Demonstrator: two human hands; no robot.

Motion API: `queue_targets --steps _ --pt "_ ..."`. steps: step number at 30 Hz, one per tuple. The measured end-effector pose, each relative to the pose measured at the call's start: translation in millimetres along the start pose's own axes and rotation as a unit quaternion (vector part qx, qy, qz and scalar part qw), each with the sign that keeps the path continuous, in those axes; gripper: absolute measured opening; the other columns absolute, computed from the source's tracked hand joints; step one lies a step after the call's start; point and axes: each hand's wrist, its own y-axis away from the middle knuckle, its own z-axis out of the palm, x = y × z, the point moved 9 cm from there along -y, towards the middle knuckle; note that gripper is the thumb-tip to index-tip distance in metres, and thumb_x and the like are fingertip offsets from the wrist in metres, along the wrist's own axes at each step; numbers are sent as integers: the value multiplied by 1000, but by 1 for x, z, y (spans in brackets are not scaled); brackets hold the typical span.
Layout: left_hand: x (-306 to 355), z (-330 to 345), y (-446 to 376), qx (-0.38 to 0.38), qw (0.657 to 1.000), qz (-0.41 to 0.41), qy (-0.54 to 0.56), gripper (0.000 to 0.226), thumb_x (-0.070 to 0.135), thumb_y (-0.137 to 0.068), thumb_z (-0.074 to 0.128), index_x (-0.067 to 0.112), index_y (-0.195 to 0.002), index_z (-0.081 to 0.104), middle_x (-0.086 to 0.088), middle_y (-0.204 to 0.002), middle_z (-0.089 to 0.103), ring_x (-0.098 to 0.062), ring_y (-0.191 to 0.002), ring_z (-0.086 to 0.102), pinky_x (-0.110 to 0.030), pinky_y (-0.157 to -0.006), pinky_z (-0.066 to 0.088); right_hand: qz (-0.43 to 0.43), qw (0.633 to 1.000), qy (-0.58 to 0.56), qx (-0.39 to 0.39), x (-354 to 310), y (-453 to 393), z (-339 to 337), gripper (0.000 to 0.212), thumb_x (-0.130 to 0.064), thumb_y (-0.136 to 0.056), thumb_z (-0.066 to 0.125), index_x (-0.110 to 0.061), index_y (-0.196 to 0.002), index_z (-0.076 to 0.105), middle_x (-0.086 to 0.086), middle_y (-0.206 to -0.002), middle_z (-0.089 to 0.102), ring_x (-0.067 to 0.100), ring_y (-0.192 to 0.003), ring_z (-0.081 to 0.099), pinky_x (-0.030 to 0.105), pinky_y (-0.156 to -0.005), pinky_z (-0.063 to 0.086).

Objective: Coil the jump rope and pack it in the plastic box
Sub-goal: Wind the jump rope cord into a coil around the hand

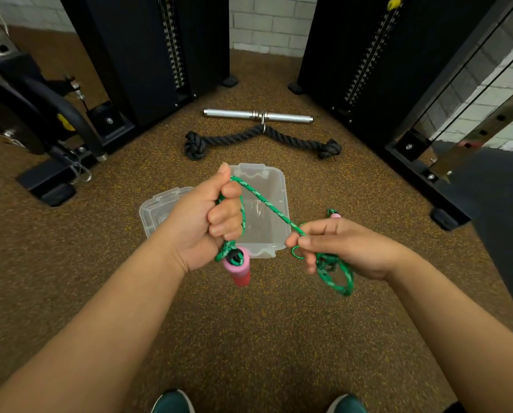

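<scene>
gripping the green jump rope (267, 204), the left hand (201, 222) is fisted around loops and a pink handle (239, 268); the right hand (341, 248) pinches more coils. below, the open plastic box (274, 192) sits beside its lid (157, 210); a black rope attachment (261, 138) and metal bar (258, 115) lie beyond.

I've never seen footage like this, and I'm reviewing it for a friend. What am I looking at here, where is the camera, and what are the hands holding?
There is no machine: one camera worn on a person's head looks down at their own bare hands, in what looks like a gym. The left hand is closed around coils of a green jump rope, with a pink handle hanging below the fist. The right hand pinches the rope, loose loops dangling under it. On the speckled floor beyond the hands lie an open clear plastic box, its lid beside it, a black rope attachment and a metal bar.
</scene>
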Motion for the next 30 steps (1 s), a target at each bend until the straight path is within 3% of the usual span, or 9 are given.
queue_targets --steps 5,8,11,13,14,19,22,26,30 --pt "3 -7 1 22 1000 8 -13 45 42 -98 35 22 -58 43 8 -31 29 -4 -28 23 -19 -35 26 -42 985 -37 161 -10 0 -38 29 -42 -86 51 -21 -72 66 -9 -46 42 6 -38 35 18 -42 32" --pt "2 -5 1 24 1000 7 -11 45 42 -98 35 22 -57 42 8 -30 29 -4 -27 23 -18 -34 26 -59 975 -139 165 -13 4 -46 32 -44 -85 49 -20 -69 59 -8 -46 37 6 -37 28 17 -39 23" --pt "9 -10 3 28 999 21 -1 47 40 -98 34 23 -55 43 9 -30 29 -3 -27 24 -18 -34 26 -50 967 123 216 -16 16 -59 45 -52 -86 49 -14 -65 60 -12 -43 43 6 -39 33 19 -41 28" --pt "12 -15 4 32 999 23 -1 48 40 -98 34 23 -54 44 9 -30 29 -3 -27 24 -19 -36 25 -85 884 365 279 -26 24 -66 51 -60 -88 47 -15 -68 62 -12 -54 56 5 -47 49 22 -50 40" --pt "12 -16 4 32 999 21 -1 49 40 -98 34 24 -53 44 9 -30 29 -3 -27 24 -19 -36 24 -107 865 393 293 -30 25 -66 47 -59 -90 45 -20 -70 64 -11 -65 60 3 -58 55 25 -59 43" --pt "16 -16 3 20 1000 21 0 47 41 -97 34 24 -54 43 8 -29 29 -3 -27 24 -20 -37 25 -70 950 162 257 -28 25 -78 34 -19 -95 41 -27 -95 73 -13 -103 65 -12 -83 53 23 -78 36" --pt "17 -20 4 33 999 23 -2 47 41 -97 35 24 -55 43 8 -29 29 -3 -27 25 -19 -36 26 -24 985 57 159 -18 26 -74 31 -17 -85 54 -21 -110 71 9 -112 69 16 -95 58 34 -89 40" --pt "16 -21 4 38 999 23 -12 48 40 -98 35 24 -54 44 8 -29 29 -3 -27 25 -20 -36 26 39 943 213 253 -5 29 -93 20 -10 -91 60 -19 -103 72 9 -99 74 17 -78 59 25 -76 48" --pt "18 -24 4 44 999 24 -13 47 41 -98 35 24 -55 44 8 -29 29 -4 -27 24 -19 -35 26 -28 919 -146 366 15 32 -125 24 -10 -92 55 -3 -114 64 4 -79 70 12 -70 69 20 -61 56"
